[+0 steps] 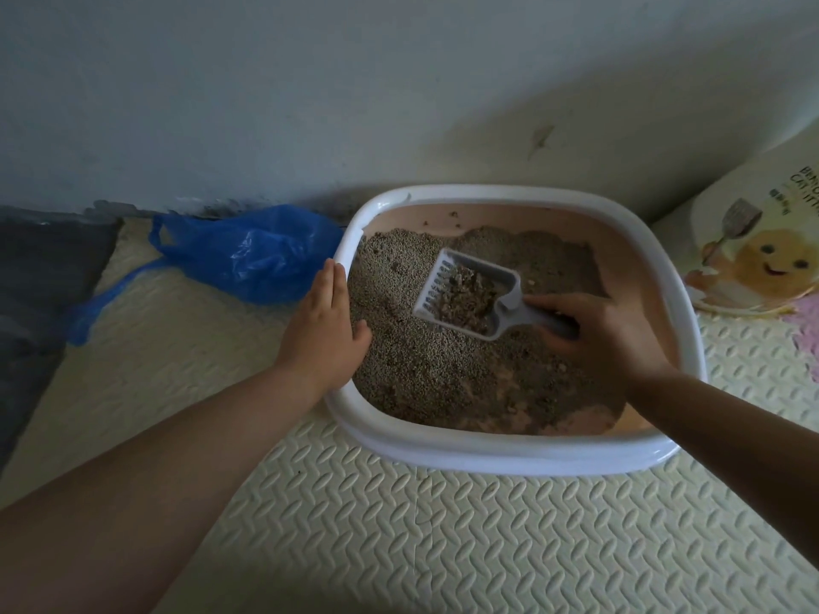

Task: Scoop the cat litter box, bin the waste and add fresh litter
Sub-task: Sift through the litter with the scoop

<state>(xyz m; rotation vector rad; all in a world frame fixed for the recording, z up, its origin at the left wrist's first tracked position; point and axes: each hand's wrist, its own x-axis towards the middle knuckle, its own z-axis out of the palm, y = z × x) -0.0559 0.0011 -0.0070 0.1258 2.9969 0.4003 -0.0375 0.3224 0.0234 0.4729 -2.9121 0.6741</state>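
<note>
Holding the scoop (469, 299) by its handle, I am wrapping the fingers of my right hand (607, 334) round the grey grip. The slotted head is hanging just above the litter (421, 361), near the middle of the litter box (487, 454), and is carrying a heaped dark clump (465, 294). My left hand (325, 330) is lying flat on the box's left rim, fingers straight and pressed together, thumb reaching over the inner edge.

I am judging the carry to be the risky part. The clump is sitting high against the scoop's low side walls, so any tilt may be tipping it back into the clean grains. The blue bag (252, 254) is lying collapsed on the mat (399, 525), just beside the box's left rim, and I cannot tell whether its mouth is open. If it is not, waste may be landing on the mat. My left forearm is also crossing the path to the bag, so a bump is possible. The fresh litter sack (753, 241) is waiting at the right, unopened as far as I can see.
</note>
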